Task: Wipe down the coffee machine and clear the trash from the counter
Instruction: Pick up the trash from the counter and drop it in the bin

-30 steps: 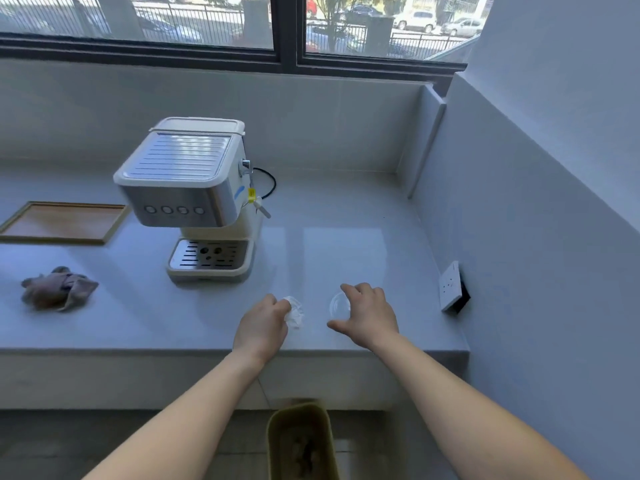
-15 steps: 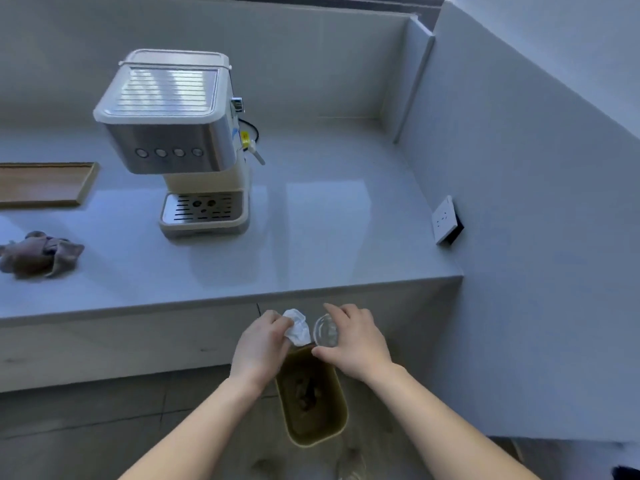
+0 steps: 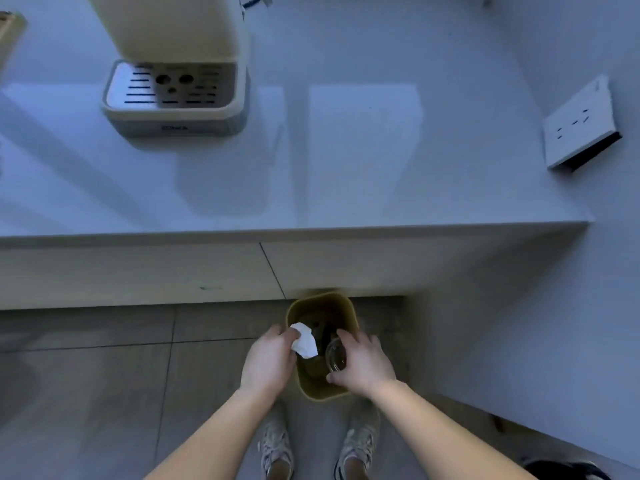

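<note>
My left hand (image 3: 268, 362) pinches a crumpled white tissue (image 3: 305, 341) over the open mouth of a small olive-green trash bin (image 3: 350, 313) on the floor. Beside it, my right hand (image 3: 363, 363) grips a small clear plastic cup (image 3: 335, 355), also over the bin. Dark rubbish lies inside the bin. Only the cream base and drip tray of the coffee machine (image 3: 175, 95) show, at the top left on the grey counter (image 3: 346, 161).
The counter's front edge (image 3: 311, 230) runs across the middle, with cabinet fronts below. A white wall socket (image 3: 580, 124) sticks out from the right wall. My shoes (image 3: 277, 445) stand on the tiled floor just behind the bin. A wooden tray corner (image 3: 8, 26) shows far left.
Both hands have carried the tissue and the cup off the counter and down over the bin. My view has tilted down toward the floor.
</note>
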Tool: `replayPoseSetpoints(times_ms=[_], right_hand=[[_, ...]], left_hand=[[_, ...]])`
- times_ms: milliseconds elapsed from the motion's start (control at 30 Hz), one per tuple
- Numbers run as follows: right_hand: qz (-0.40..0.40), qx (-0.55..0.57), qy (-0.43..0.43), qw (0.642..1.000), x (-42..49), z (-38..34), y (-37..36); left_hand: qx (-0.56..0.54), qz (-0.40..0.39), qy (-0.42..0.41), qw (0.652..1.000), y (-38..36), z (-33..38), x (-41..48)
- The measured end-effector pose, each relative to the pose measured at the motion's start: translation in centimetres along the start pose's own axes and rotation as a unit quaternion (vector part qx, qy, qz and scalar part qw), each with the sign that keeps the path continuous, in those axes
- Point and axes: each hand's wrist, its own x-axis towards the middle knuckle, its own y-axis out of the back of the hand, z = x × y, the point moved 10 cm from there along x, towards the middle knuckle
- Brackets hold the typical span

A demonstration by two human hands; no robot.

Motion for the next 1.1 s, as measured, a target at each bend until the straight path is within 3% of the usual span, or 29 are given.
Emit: replayPoseSetpoints(times_ms=[333, 600, 1100], right_hand=[[-0.006, 0.001, -0.026, 1.000, 6.4, 3.2, -4.4], [-0.028, -0.009, -0.047, 0.998, 9.5, 5.5, -7.9], [-0.066, 0.003, -0.027, 0.997, 13.7, 7.6, -12.1]], left_hand=[[0.035, -0.065, 0.012, 0.997, -7.9, -0.8, 5.0], [-0.001, -0.116, 0.021, 0.993, -13.1, -2.1, 7.4], [0.086, -0.085, -0.010, 0.993, -17.7, -2.9, 10.0]])
